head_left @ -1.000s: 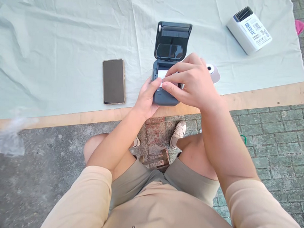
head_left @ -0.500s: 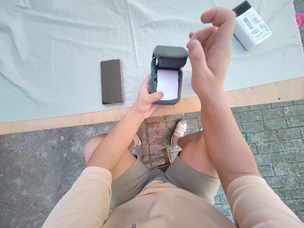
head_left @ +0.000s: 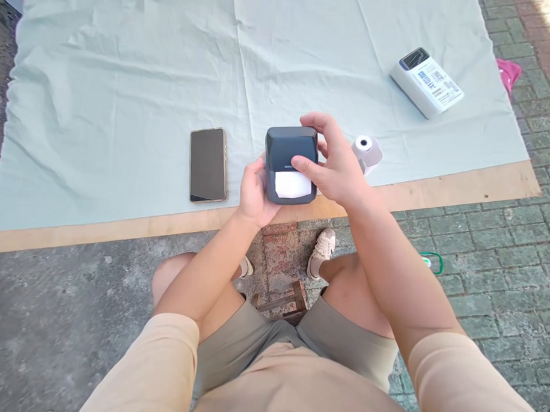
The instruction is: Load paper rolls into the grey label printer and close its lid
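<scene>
While the fingers (head_left: 314, 124) of the right hand (head_left: 337, 169) curl over the top and right side of the small grey printer (head_left: 290, 164), clamped on it with the thumb pressing its front face, the left hand (head_left: 254, 193) grips the printer's left side from below. Half a second ago the lid stood open, with the right hand raised clear and the paper bay showing; now the lid is down, and only a strip of white paper (head_left: 292, 184) sticks out of the slot at the front. That suggests the paper is loaded and the closing is done or nearly so. The printer sits at the near edge of the table (head_left: 460, 188), on the pale green cloth (head_left: 126, 74). Just to its right lies a spare paper roll (head_left: 366, 150), to its left a phone (head_left: 207, 164) face up. Farther right, well apart, rests a white box-shaped device (head_left: 426, 82).
</scene>
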A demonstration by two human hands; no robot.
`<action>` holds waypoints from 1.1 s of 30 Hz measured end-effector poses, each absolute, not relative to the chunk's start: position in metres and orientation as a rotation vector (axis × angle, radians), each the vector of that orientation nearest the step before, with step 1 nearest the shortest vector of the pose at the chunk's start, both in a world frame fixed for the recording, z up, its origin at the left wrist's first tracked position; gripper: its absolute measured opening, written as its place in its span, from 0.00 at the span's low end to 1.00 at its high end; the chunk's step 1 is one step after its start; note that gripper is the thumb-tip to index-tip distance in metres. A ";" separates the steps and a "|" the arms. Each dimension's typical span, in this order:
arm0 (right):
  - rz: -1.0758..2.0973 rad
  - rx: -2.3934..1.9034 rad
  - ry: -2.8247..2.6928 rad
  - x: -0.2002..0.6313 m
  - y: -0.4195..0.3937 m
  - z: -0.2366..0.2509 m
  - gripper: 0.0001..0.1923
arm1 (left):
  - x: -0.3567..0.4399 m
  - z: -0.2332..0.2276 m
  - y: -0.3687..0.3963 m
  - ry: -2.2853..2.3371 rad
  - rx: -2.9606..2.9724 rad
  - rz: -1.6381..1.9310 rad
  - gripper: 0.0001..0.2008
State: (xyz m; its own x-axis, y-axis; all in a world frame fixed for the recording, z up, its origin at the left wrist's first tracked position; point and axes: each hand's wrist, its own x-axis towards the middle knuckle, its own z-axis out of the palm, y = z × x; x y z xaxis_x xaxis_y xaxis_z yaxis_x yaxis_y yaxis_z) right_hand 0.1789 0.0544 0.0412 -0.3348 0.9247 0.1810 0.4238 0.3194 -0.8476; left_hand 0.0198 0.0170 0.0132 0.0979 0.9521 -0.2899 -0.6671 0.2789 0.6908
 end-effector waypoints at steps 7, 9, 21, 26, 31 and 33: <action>0.660 -1.364 -2.026 0.188 0.047 0.069 0.23 | 0.022 0.013 0.022 0.820 0.333 1.293 0.12; 0.593 -1.363 -2.137 0.195 0.046 0.079 0.27 | 0.022 0.012 0.022 0.820 0.328 1.268 0.12; 0.344 -1.454 -2.079 0.181 0.045 0.085 0.10 | 0.020 0.015 0.017 0.739 0.468 1.234 0.19; 0.276 -1.526 -2.369 0.182 0.045 0.084 0.13 | 0.022 0.008 0.011 0.801 0.579 1.239 0.27; 0.185 -1.599 -2.471 0.181 0.040 0.091 0.18 | 0.023 0.007 0.008 0.779 0.625 1.212 0.28; 0.230 -1.584 -2.442 0.184 0.037 0.099 0.20 | 0.022 0.007 0.009 0.804 0.612 1.238 0.26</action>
